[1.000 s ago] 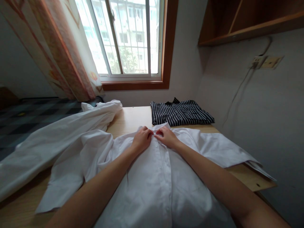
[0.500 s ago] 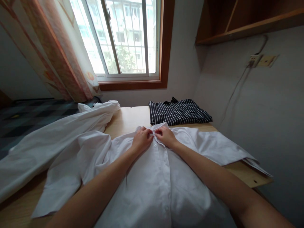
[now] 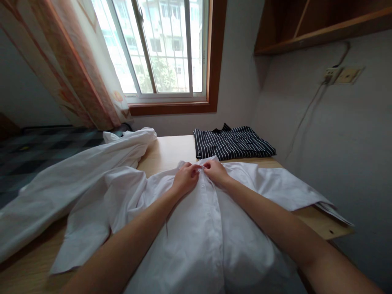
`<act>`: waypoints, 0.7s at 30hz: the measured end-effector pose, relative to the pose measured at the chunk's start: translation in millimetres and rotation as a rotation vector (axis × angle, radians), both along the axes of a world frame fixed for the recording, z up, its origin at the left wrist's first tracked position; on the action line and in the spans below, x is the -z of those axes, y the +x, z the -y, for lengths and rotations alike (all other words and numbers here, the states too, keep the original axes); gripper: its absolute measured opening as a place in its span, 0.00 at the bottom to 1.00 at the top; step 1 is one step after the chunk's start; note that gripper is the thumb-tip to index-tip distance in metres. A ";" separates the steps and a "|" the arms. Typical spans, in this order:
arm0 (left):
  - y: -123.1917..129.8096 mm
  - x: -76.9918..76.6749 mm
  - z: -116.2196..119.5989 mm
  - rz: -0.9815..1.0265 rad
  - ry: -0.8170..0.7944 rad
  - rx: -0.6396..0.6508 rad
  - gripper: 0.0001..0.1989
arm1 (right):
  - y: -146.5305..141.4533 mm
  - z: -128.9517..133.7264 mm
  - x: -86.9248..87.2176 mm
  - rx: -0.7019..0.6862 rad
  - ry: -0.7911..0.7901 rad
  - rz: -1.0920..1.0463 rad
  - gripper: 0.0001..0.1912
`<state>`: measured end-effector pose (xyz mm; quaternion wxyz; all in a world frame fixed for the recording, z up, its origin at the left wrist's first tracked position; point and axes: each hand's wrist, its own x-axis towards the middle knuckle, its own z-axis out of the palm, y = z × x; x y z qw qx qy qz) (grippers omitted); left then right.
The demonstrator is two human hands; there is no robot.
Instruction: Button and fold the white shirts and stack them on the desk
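A white buttoned shirt [image 3: 196, 228] lies spread face up on the wooden table [image 3: 174, 151], its collar at the far side and its sleeves out to both sides. At the collar, my left hand [image 3: 187, 176] pinches the fabric near the top of the button strip. My right hand [image 3: 215, 172] grips the other side of the collar opening, its fingertips almost touching those of my left hand. The small button between the fingertips is too hidden to make out.
A folded black-and-white striped shirt [image 3: 234, 143] lies at the table's far right. Another white garment [image 3: 76, 171] stretches along the left, beside a dark checked bed [image 3: 39, 155]. Beyond are a window, a curtain [image 3: 76, 61] and a wall shelf [image 3: 321, 30].
My hands have drawn slightly closer together at the collar, still gripping the shirt. The whole view has shifted a little.
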<state>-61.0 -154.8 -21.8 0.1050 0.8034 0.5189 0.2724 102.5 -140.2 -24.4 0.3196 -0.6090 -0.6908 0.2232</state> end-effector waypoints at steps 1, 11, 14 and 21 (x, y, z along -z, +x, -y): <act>0.6 -0.1 0.2 -0.013 0.009 -0.011 0.17 | 0.6 -0.6 1.6 0.000 0.001 -0.024 0.07; 7.6 -5.4 2.6 -0.184 0.036 -0.102 0.11 | 5.9 -9.1 8.8 -0.095 0.105 -0.325 0.08; 8.7 -5.7 1.3 -0.199 0.026 -0.121 0.11 | 4.7 -8.2 14.0 -0.108 0.059 -0.353 0.08; 7.1 -5.1 -2.8 -0.157 -0.040 -0.140 0.11 | 4.1 -11.2 21.1 -0.101 -0.002 -0.262 0.10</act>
